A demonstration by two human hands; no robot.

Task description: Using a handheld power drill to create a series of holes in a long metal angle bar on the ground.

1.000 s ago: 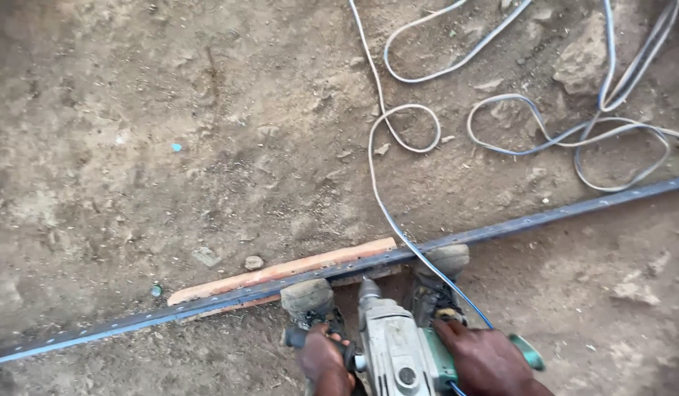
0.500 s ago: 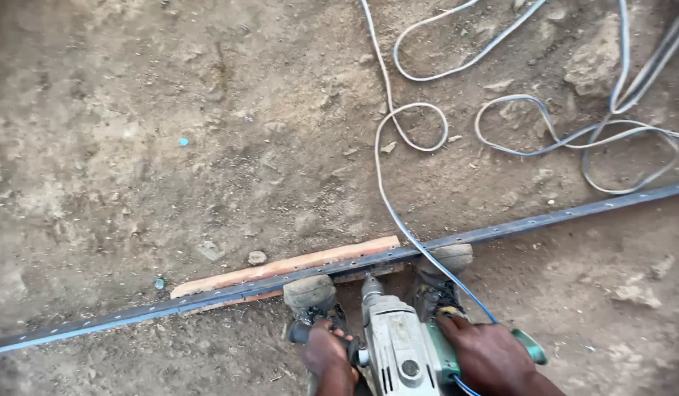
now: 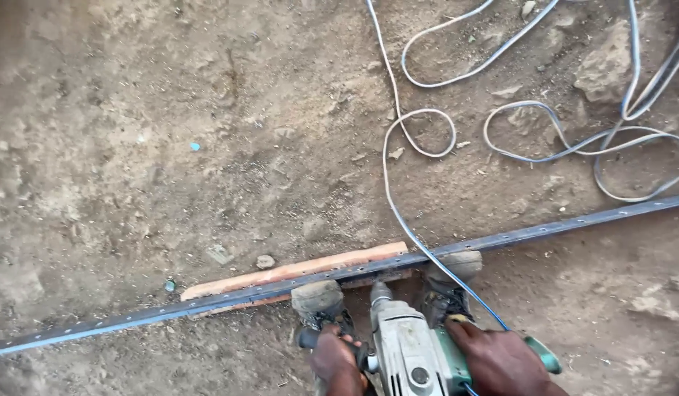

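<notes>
A grey and green power drill (image 3: 416, 352) points down at a long dark metal strip (image 3: 552, 229) with small holes. The strip lies across a wooden plank (image 3: 281, 273) on bare dirt. My left hand (image 3: 338, 363) grips the drill's black side handle. My right hand (image 3: 500, 359) holds the drill's green rear grip. My two dusty boots (image 3: 317, 299) stand on the strip, one on each side of the drill's nose.
A pale power cable (image 3: 420, 147) runs from the drill up across the dirt and lies in loose loops at the upper right. A large stone (image 3: 607, 62) sits at the top right. Small stones and a blue scrap (image 3: 195, 147) dot the ground.
The view has shifted slightly. My hands and the drill sit a little higher in the picture. The strip, plank and boots keep their places.
</notes>
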